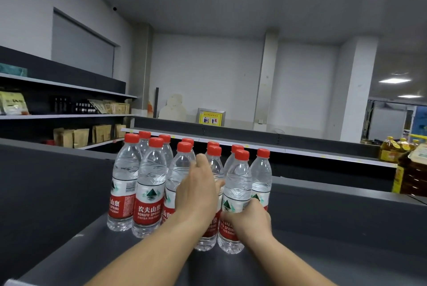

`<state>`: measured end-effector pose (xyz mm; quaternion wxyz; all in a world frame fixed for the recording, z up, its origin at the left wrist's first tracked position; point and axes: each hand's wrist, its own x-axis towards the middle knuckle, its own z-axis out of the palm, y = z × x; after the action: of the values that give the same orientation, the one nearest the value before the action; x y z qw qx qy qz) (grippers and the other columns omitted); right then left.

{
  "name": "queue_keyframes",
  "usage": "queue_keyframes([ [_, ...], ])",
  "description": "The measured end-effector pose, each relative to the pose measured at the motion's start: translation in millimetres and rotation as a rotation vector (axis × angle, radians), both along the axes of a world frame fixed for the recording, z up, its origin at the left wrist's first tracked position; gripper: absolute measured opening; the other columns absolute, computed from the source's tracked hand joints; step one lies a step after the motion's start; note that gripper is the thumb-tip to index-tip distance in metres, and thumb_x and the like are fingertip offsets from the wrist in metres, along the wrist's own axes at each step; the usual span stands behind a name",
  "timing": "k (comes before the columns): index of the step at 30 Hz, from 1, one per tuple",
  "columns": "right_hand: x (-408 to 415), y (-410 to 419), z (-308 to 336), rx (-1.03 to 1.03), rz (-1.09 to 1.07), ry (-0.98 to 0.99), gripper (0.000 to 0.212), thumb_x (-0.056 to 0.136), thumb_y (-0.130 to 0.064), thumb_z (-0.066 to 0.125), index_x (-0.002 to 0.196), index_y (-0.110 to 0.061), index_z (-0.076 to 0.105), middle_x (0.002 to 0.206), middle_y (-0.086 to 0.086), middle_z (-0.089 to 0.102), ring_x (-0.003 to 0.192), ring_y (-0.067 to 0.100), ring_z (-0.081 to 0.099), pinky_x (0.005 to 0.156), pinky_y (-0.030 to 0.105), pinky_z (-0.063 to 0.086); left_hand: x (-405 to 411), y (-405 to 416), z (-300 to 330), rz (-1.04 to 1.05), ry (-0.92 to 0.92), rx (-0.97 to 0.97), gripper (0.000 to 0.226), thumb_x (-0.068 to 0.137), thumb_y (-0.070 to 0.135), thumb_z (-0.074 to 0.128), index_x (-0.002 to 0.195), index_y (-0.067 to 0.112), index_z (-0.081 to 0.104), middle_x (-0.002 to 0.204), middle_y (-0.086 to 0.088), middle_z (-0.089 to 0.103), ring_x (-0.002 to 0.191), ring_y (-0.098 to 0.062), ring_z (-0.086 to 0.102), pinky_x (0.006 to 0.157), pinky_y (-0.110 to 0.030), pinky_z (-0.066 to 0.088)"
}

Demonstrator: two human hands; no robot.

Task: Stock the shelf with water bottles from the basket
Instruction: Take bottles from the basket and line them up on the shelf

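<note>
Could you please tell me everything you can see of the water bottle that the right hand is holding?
The front-right water bottle is clear ribbed plastic with a red screw cap and a red-and-white label bearing a green mountain emblem. It stands upright on the dark grey shelf, beside other bottles. The right hand grips its lower label area.
</note>
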<state>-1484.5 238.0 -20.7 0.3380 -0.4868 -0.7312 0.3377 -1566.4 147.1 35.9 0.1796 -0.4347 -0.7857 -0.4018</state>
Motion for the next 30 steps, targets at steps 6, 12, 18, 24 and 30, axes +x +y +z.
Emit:
queue_keyframes([
  [6, -2.9, -3.0, -3.0, 0.020, -0.002, -0.004, 0.054, 0.064, -0.044, 0.081, 0.109, -0.019, 0.064, 0.100, -0.001, 0.073, 0.097, 0.023, 0.068, 0.088, 0.037, 0.056, -6.0, -1.9, -21.9, 0.007, -0.143, -0.136, 0.031, 0.089, 0.041, 0.065, 0.097, 0.012, 0.057, 0.097, -0.006, 0.065, 0.090, -0.026, 0.064, 0.070, -0.033, 0.049],
  [12, -1.8, -1.4, -4.9, 0.015, -0.005, 0.003, 0.054, 0.070, -0.039, 0.083, 0.114, -0.016, 0.061, 0.110, 0.003, 0.072, 0.106, 0.025, 0.067, 0.089, 0.034, 0.052, -11.8, 2.2, -33.1, 0.006, -0.201, -0.192, 0.029, 0.084, 0.036, 0.072, 0.090, 0.010, 0.060, 0.096, -0.007, 0.066, 0.091, -0.026, 0.064, 0.071, -0.032, 0.047],
  [18, -0.6, 0.6, -11.9, -0.032, 0.005, -0.006, 0.055, 0.076, -0.034, 0.082, 0.119, -0.011, 0.057, 0.116, 0.008, 0.069, 0.109, 0.028, 0.065, 0.086, 0.032, 0.050, -13.6, 5.7, -47.6, 0.047, -0.258, -0.321, 0.046, 0.079, 0.044, 0.075, 0.060, 0.013, 0.045, 0.076, -0.004, 0.058, 0.071, -0.022, 0.057, 0.060, -0.029, 0.041],
  [24, -2.0, 1.6, -14.5, -0.039, 0.006, 0.011, 0.053, 0.078, -0.032, 0.081, 0.120, -0.011, 0.056, 0.118, 0.008, 0.069, 0.110, 0.029, 0.064, 0.085, 0.031, 0.047, -15.6, 7.1, -69.8, 0.034, -0.287, -0.323, 0.035, 0.077, 0.037, 0.076, 0.101, 0.013, 0.071, 0.102, -0.005, 0.071, 0.096, -0.026, 0.067, 0.079, -0.032, 0.054],
  [30, -1.8, 1.6, -15.8, -0.049, 0.008, 0.009, 0.054, 0.077, -0.033, 0.082, 0.120, -0.011, 0.057, 0.119, 0.008, 0.069, 0.111, 0.028, 0.064, 0.083, 0.029, 0.046, -19.3, 10.8, -80.5, 0.030, -0.288, -0.320, 0.033, 0.078, 0.034, 0.074, 0.103, 0.013, 0.072, 0.104, -0.007, 0.072, 0.099, -0.027, 0.068, 0.081, -0.031, 0.053],
])
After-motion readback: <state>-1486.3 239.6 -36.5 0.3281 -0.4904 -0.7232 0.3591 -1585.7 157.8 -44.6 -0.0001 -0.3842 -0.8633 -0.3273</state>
